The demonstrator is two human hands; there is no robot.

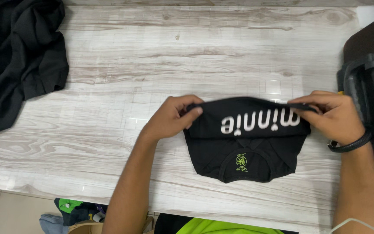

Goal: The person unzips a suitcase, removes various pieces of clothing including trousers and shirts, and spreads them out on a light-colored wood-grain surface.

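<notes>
A black T-shirt (243, 151) with white lettering and a small green neck label lies partly folded on the pale wood-grain table (174, 56). My left hand (174, 116) pinches the left end of its raised far fold. My right hand (332, 115), with a dark band on the wrist, pinches the right end of the same fold. The fold is lifted slightly above the rest of the shirt, which rests flat on the table.
A heap of black clothes (16, 56) lies at the table's far left. A black handled device (369, 93) sits on a dark surface at the right edge. Below the near table edge are clothes on the floor (72, 212) and a bright green garment (221, 227).
</notes>
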